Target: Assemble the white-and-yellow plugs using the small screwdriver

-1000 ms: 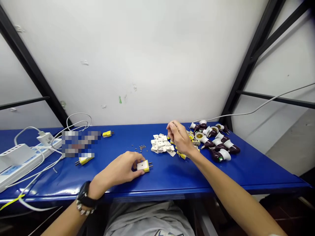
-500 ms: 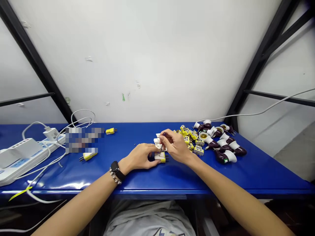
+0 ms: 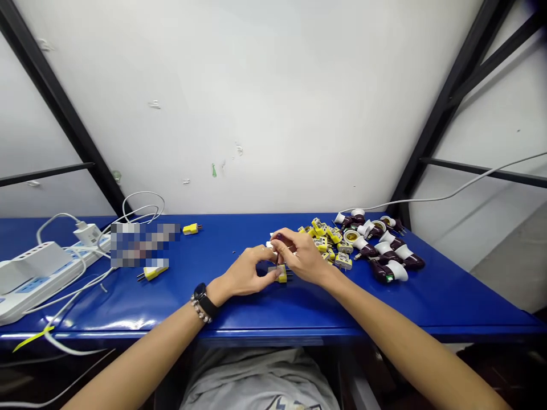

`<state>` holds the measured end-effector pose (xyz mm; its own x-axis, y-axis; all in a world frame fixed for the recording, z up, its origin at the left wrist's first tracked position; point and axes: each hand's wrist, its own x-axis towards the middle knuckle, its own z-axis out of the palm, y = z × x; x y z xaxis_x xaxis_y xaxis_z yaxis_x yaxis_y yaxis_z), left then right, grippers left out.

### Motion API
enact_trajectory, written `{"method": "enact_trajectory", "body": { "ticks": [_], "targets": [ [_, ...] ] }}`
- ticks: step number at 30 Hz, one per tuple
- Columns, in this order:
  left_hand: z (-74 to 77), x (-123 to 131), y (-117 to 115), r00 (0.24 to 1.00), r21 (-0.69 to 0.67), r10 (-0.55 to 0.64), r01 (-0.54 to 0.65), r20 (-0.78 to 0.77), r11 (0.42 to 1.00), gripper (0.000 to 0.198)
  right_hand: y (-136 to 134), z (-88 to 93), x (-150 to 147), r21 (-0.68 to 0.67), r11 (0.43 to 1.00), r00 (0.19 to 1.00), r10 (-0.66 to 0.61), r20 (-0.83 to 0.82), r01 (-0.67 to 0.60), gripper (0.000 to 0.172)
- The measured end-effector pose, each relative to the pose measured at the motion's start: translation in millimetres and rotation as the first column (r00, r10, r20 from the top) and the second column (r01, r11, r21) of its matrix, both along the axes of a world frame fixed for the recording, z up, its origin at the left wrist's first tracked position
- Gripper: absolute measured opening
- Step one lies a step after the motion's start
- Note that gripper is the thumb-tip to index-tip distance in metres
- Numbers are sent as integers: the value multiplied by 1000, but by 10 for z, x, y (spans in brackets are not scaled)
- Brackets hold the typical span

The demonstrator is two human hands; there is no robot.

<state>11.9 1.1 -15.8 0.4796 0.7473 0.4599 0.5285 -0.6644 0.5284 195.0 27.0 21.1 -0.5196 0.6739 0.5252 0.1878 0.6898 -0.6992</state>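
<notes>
My left hand (image 3: 248, 272) rests on the blue table, its thumb and fingers closed around a small yellow-and-white plug (image 3: 282, 274) whose metal prongs point right. The thumb hides most of the plug's white face. Above it, my right hand (image 3: 305, 257) pinches a dark-handled screwdriver (image 3: 279, 259), held nearly upright with its shaft pointing down at the plug. The tip is hidden by my left thumb. White plastic pieces (image 3: 270, 244) show just behind my fingers, partly covered.
Right of my hands lies a pile of yellow plugs (image 3: 343, 261), then several dark purple lamp holders (image 3: 387, 270) with white collars. At left are a white power strip (image 3: 55, 282) with cables and a yellow plug (image 3: 154, 272). Another yellow plug (image 3: 190, 229) lies farther back.
The screwdriver has turned more upright, and my right hand has shifted slightly left. My left thumb has moved over the plug's white face, covering more of it.
</notes>
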Motion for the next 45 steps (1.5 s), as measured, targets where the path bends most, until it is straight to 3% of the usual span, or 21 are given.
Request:
{"method": "enact_trajectory", "body": {
  "ticks": [2,4,8,11,13,16,19,24,31,37,42,45],
  "targets": [
    [-11,57,4,990,-98,-18,32,141,995,21,15,16,1,-35,999,999,36,3,-36,20],
    [-33,91,17,979,-178,-30,66,200,982,27,36,22,6,24,1000,1000,16,-14,-15,21],
    [-63,83,36,985,-211,-12,50,175,976,25,53,8,8,239,956,983,-145,-114,169,20],
    [-59,62,38,989,-215,-4,37,150,976,24,39,12,5,232,946,971,-199,-130,225,21],
    [-57,58,39,987,-224,-10,47,161,974,25,33,35,13,184,963,979,-180,-100,196,22],
    [-67,62,48,982,-244,-4,51,189,968,22,48,71,39,-37,999,998,13,-54,-15,27],
    [-91,74,62,982,-257,20,30,190,966,21,70,62,50,-206,967,985,126,-122,-149,32],
    [-91,82,55,985,-249,64,-23,161,968,24,67,3,10,-127,992,982,-41,-185,17,28],
    [-34,55,21,986,-240,14,26,163,970,24,67,32,13,-194,972,985,106,-133,-130,42],
    [-86,65,43,969,-276,71,-3,237,961,20,56,-3,-6,-101,995,987,-33,-155,17,30],
    [-83,54,32,967,-271,27,44,254,961,25,35,-3,-4,-181,974,989,127,-82,-140,45],
    [-90,63,39,958,-260,77,-4,274,966,23,38,-15,-5,-151,977,987,136,-91,-148,45]
  ]
}}
